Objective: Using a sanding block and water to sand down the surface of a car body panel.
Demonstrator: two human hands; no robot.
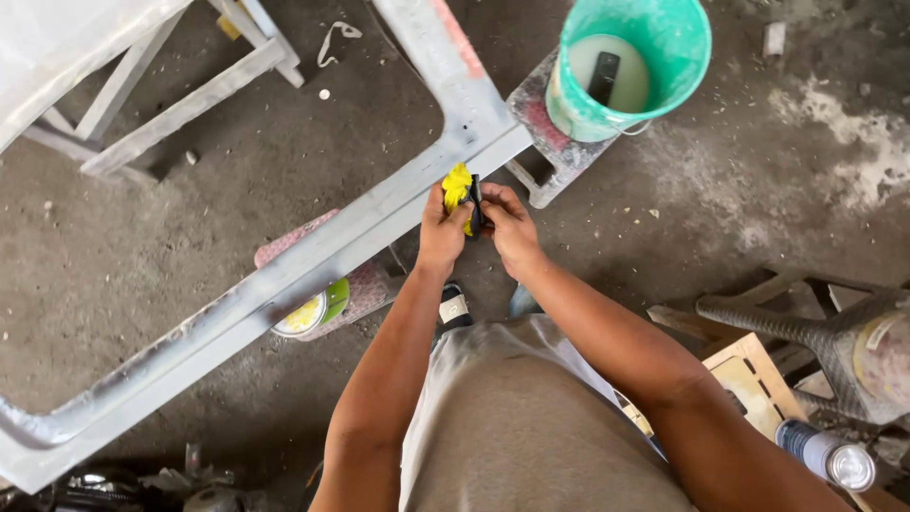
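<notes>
Nearest the camera: grey shirt (531, 427) and both bare forearms, reaching forward over the dirt floor (171, 237).
Left hand (442, 230): fingers clenched around a yellow rag (457, 186), pressed to the edge of the grey frame (313, 256).
Right hand (510, 228): fingers pinching a thin black scraper (476, 204) just beside the rag.
Rag: soft, light, crumples easily; best bunched in the palm.
Scraper: stiff and flat, likely a bit slippery; pinch it along the back edge.
Frame: long, rigid, probably heavy; resting on a stool (365, 284).
Beyond: green bucket (630, 66) with pale liquid, on a second stool.
Right edge: spray can (827, 457).
</notes>
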